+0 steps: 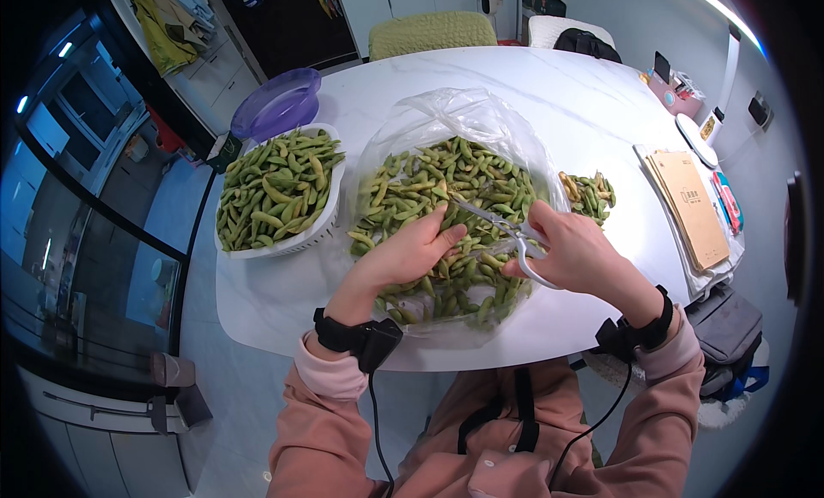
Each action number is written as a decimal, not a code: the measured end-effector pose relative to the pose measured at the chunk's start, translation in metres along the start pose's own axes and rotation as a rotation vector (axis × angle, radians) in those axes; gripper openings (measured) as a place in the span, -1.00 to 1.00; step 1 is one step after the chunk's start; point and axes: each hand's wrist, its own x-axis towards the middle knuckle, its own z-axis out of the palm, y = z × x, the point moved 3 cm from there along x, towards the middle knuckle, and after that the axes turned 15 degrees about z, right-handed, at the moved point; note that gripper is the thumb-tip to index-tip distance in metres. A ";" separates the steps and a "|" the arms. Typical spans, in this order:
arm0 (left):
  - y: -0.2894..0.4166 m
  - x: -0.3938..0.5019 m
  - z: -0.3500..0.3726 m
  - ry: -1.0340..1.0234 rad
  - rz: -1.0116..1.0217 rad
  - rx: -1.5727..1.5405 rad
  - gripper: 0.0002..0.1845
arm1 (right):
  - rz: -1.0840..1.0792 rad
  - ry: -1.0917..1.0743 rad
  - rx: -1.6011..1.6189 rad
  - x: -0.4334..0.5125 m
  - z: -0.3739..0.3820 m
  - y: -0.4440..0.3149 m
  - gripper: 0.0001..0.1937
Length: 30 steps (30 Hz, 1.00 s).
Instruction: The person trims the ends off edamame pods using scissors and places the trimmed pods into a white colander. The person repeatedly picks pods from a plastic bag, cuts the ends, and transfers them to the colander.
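Observation:
Green soybean pods (476, 169) fill an open clear plastic bag (444, 108) in the middle of the table. Over them my left hand (418, 243) has its fingers closed around a pod, mostly hidden, whose tip shows above the thumb. My right hand (566, 247) holds white-handled scissors (496, 220), their blades pointing to the upper left at that pod. To the left stands a white plastic basket (315, 231) heaped with pods (273, 195). A small pile of yellowish and green pods (589, 194) lies to the right of the bag.
A purple plastic basin (277, 108) is behind the basket. On the right of the white table (579, 99) lie a brown paper bag (692, 205) and a red and teal packet (727, 202). Chairs (431, 34) stand at the far edge, and a grey bag (724, 324) is at the lower right.

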 end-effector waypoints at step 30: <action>0.002 -0.008 -0.004 -0.267 -0.257 -0.029 -0.54 | 0.042 -0.048 0.067 0.015 0.006 0.015 -0.33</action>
